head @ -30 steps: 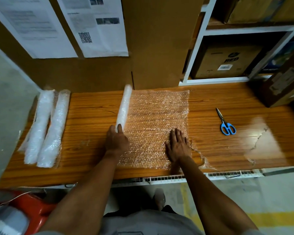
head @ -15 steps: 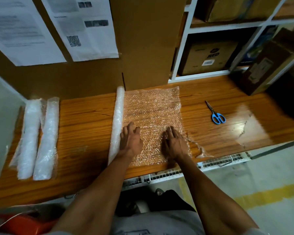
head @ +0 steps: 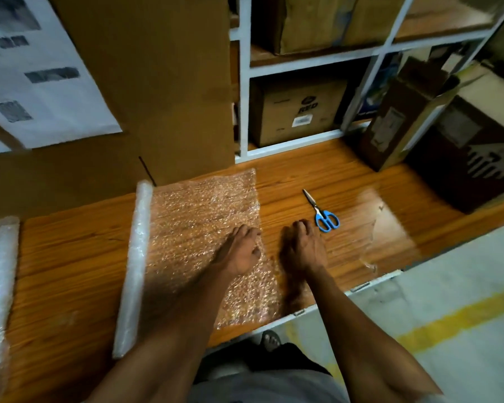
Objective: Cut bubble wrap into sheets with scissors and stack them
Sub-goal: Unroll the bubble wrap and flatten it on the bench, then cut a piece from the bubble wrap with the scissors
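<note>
On the wooden tabletop (head: 70, 257) lies the bubble wrap (head: 204, 228), flat beside its roll (head: 136, 257); the left hand (head: 239, 251) rests on its right edge, fingers loose; the right hand (head: 303, 248) hovers just off it, fingers loosely bent, holding nothing; the blue scissors (head: 323, 215) lie just past the right fingers.

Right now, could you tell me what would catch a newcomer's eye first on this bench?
The clear bubble wrap sheet unrolled across the orange wooden bench, with its white roll along its left edge. The left hand rests on the sheet's right edge. The right hand is just beyond it, beside the blue-handled scissors lying untouched on the wood.
</note>
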